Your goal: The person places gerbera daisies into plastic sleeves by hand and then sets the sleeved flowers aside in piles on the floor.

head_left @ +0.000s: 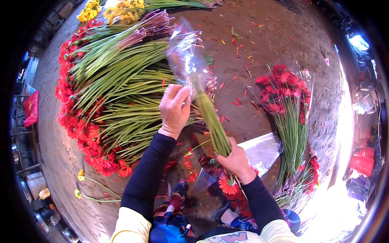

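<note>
My right hand (237, 161) is closed around a bunch of green gerbera stems (212, 121). Their red heads (229, 185) hang below that hand, near my feet, and the stem ends point away from me. Over the far end of the stems is a crumpled clear plastic sleeve (185, 54), shiny and slightly blurred. My left hand (175, 108) has its fingers curled in a pinch at the sleeve's near edge, beside the stems. Just left of it lies a large heap of red gerberas (129, 103), heads to the left and stem ends toward the middle.
Wrapped red gerberas (289, 109) lie on the right, beside a flat clear sheet (261, 152). Yellow flowers (123, 11) lie at the far left, and loose yellow ones (81, 178) nearer. Red petals litter the brown floor (279, 36). Red containers (362, 160) stand at the right edge.
</note>
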A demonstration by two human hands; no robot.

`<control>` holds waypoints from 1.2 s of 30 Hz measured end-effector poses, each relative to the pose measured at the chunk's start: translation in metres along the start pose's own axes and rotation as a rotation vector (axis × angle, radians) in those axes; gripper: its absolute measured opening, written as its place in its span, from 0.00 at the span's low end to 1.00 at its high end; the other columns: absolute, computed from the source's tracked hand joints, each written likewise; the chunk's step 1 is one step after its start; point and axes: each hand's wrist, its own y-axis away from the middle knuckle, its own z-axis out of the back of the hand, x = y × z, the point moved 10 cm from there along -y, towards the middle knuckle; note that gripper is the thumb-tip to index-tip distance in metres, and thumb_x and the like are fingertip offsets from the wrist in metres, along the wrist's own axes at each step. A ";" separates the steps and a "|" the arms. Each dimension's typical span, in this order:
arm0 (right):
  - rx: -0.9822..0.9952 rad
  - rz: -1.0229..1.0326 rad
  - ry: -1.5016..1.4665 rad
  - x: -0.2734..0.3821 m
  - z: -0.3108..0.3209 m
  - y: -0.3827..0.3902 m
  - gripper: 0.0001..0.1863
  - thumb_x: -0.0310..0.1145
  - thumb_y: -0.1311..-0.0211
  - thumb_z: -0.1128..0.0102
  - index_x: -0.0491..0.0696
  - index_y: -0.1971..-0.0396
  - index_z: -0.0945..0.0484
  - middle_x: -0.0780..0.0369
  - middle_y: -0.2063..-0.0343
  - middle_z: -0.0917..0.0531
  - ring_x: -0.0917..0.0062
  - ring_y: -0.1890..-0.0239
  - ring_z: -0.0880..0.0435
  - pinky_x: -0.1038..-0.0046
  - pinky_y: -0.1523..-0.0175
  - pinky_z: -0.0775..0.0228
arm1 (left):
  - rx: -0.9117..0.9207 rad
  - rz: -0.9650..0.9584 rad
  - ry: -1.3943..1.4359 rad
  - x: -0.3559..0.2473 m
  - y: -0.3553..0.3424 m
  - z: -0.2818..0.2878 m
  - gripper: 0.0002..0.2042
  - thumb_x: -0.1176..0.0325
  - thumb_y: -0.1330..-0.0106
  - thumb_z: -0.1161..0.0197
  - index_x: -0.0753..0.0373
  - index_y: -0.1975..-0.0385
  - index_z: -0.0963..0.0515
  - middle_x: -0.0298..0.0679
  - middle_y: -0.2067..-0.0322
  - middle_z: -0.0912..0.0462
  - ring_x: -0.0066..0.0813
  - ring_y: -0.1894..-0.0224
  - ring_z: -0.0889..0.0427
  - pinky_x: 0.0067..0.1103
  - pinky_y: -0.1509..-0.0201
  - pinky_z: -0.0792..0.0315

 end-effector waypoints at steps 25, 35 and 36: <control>-0.075 0.002 -0.892 -0.006 0.014 -0.024 0.22 0.28 0.51 0.38 0.42 0.53 0.30 0.66 0.69 0.23 0.84 0.68 0.24 0.80 0.65 0.29 | 0.787 0.304 0.664 -0.059 0.110 -0.087 0.11 0.77 0.48 0.42 0.64 0.63 0.26 0.45 0.70 0.25 0.46 0.64 0.25 0.31 0.58 0.29; -0.082 -0.054 -0.781 -0.090 0.015 -0.059 0.14 0.38 0.36 0.49 0.42 0.60 0.24 0.62 0.71 0.20 0.77 0.72 0.20 0.75 0.67 0.27 | 0.542 0.300 0.544 -0.070 0.081 -0.049 0.09 0.80 0.46 0.40 0.64 0.66 0.30 0.38 0.74 0.32 0.28 0.74 0.31 0.19 0.69 0.35; -0.001 -0.164 -1.021 -0.054 0.000 -0.050 0.15 0.39 0.35 0.51 0.43 0.60 0.24 0.62 0.69 0.19 0.77 0.71 0.19 0.75 0.65 0.26 | 0.539 0.261 0.504 -0.057 0.085 -0.044 0.08 0.79 0.44 0.40 0.65 0.67 0.30 0.39 0.75 0.32 0.30 0.75 0.31 0.20 0.69 0.34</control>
